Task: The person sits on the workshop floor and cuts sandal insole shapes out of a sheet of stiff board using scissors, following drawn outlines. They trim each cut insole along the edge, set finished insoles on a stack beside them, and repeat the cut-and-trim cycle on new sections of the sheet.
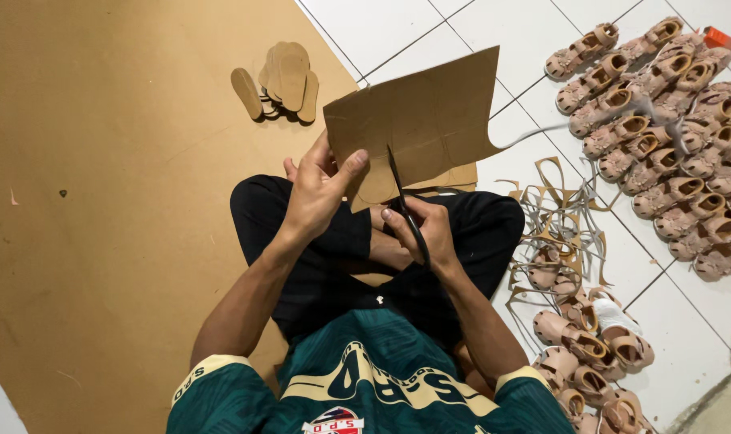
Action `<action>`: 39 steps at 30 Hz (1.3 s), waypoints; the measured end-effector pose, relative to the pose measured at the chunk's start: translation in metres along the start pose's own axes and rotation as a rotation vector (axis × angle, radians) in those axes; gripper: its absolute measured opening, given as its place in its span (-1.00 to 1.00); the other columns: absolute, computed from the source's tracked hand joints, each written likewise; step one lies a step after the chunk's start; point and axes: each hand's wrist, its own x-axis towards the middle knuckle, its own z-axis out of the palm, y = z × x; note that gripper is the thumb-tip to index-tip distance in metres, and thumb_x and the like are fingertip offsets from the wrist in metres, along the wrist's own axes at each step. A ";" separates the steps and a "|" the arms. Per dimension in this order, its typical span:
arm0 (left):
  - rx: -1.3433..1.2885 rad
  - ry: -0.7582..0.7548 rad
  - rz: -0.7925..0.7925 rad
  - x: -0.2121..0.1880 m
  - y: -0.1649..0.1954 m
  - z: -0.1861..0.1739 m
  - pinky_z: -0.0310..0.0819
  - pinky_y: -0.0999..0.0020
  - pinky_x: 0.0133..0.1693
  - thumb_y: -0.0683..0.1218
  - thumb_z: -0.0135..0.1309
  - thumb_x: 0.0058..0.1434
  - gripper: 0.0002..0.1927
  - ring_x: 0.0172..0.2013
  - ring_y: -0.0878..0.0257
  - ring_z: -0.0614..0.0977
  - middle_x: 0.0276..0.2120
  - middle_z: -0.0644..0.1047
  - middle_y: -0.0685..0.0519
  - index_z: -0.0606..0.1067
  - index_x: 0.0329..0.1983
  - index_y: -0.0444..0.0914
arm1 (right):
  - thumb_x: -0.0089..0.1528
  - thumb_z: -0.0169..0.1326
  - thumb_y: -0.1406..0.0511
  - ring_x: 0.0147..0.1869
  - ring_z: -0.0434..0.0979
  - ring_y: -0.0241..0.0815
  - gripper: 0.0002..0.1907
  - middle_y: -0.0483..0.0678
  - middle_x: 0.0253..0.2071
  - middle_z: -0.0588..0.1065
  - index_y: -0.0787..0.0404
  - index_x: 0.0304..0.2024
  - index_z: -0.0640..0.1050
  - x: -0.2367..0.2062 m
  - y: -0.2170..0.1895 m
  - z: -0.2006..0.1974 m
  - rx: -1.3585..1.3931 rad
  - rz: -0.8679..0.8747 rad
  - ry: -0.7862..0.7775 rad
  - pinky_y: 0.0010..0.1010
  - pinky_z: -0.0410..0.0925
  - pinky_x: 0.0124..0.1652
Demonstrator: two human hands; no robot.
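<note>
My left hand (pixel 317 189) grips the lower left edge of a brown cardboard sheet (pixel 425 116), thumb on top, and holds it up over my crossed legs. My right hand (pixel 421 229) is closed on black scissors (pixel 404 205). Their blades point up into the sheet's lower edge. I sit cross-legged in black trousers and a green shirt.
A pile of cut brown insole shapes (pixel 285 76) lies on a large brown board (pixel 100 201) to my left. Curled cardboard offcuts (pixel 562 217) lie on the white tile floor at my right. Several pink sandals lie at the far right (pixel 663 120) and by my right knee (pixel 582 345).
</note>
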 end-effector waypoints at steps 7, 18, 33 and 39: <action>-0.044 0.008 0.019 0.001 -0.006 0.002 0.43 0.53 -0.18 -0.06 0.10 0.44 -0.55 -0.27 0.45 0.50 -0.24 0.54 0.13 0.38 0.30 -0.35 | 0.30 0.14 0.17 -0.56 0.31 -0.46 -0.70 -0.20 -0.64 0.40 0.32 -0.28 0.64 -0.001 0.004 0.000 0.006 -0.029 0.002 -0.54 0.17 -0.53; -0.150 0.033 0.011 -0.004 -0.021 0.007 0.48 0.48 0.05 -0.05 0.12 0.40 -0.51 -0.02 0.38 0.57 -0.04 0.57 0.07 0.35 0.30 -0.37 | 0.28 0.09 0.22 -0.55 0.43 -0.44 -0.73 -0.14 -0.57 0.54 0.31 -0.23 0.66 -0.008 0.012 0.005 -0.043 -0.102 0.075 -0.58 0.24 -0.52; -0.128 0.080 -0.034 0.012 -0.018 -0.002 0.53 0.41 0.08 -0.13 0.11 0.40 -0.58 0.03 0.31 0.62 0.03 0.59 -0.02 0.36 0.25 -0.37 | 0.32 0.05 0.28 -0.43 0.46 -0.42 -0.76 -0.15 -0.44 0.49 0.32 -0.07 0.56 -0.001 0.000 0.009 0.018 -0.027 -0.047 -0.55 0.37 -0.37; -0.090 0.056 -0.096 0.003 -0.007 0.001 0.56 0.38 0.02 -0.14 0.12 0.40 -0.62 -0.04 0.29 0.63 -0.04 0.62 -0.03 0.40 0.21 -0.38 | 0.30 0.06 0.32 -0.44 0.43 -0.38 -0.78 -0.12 -0.45 0.53 0.34 -0.07 0.57 0.002 -0.005 0.009 0.109 0.035 -0.076 -0.50 0.34 -0.41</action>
